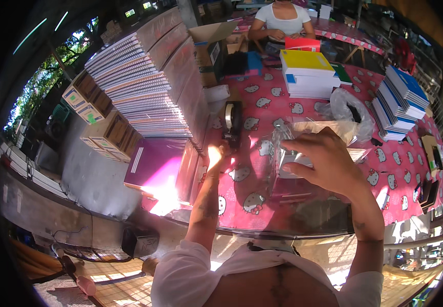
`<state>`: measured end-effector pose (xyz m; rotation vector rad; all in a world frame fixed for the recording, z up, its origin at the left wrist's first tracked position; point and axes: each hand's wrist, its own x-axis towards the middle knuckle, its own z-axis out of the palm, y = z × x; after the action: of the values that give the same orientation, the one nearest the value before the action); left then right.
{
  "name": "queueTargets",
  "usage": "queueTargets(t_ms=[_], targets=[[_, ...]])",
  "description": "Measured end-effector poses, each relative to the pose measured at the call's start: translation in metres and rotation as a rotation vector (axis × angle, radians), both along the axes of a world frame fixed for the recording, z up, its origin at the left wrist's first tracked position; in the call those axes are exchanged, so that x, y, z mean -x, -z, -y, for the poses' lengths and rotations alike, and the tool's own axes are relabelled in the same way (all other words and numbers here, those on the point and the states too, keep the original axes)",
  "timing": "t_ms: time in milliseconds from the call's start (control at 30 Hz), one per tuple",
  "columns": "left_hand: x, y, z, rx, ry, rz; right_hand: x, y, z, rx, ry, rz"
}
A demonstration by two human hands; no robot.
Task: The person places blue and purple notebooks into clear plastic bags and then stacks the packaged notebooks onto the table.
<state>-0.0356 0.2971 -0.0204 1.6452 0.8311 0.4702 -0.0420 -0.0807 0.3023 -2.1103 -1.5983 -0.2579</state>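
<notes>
My left hand (218, 154) is at the near end of a black tape dispenser (233, 120) with a roll of tape in it; bright sun and shadow hide its fingers. To the right, my right hand (326, 161) is held with thumb and fingers apart above a clear plastic wrapper (277, 169). Under that hand the wrapper lies over something with white and purple parts, mostly hidden. Left of my left arm, a purple spiral notebook (155, 161) tops a low pile. Behind it rises a tall stack of spiral notebooks (144, 97) in clear plastic.
The table has a pink cartoon-print cover (252, 176). Yellow-topped books (308, 64) stand at the back, beside crumpled clear plastic (357, 112). Blue-covered books (400, 102) lean at the right. Cardboard boxes (106, 135) stand left. Across the table sits a person (283, 20).
</notes>
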Motion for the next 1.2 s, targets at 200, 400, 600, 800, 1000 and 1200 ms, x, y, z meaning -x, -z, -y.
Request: queueTargets(t_ms=[200,400,600,800,1000,1200], targets=[[0.012,-0.09,0.022,-1.048,0.062,-0.446,0.005,0.007,-0.004,0.026,0.11,0.019],[0.047,-0.219,0.135,0.169,0.828,0.763,0.01,0.001,-0.009,0.096,0.209,0.04],[0.035,-0.278,0.139,-0.479,1.081,0.611,0.005,-0.008,-0.002,0.114,0.16,-0.042],[0.025,-0.276,0.132,-0.362,1.119,0.632,-0.013,0.0,0.082,-0.015,-0.103,0.313],[0.007,-0.273,0.18,-0.42,1.075,0.593,-0.065,0.104,0.143,-0.237,0.186,-0.506],[-0.006,-0.257,0.208,-0.704,1.012,0.518,-0.07,0.098,0.117,0.006,-0.112,-0.34]])
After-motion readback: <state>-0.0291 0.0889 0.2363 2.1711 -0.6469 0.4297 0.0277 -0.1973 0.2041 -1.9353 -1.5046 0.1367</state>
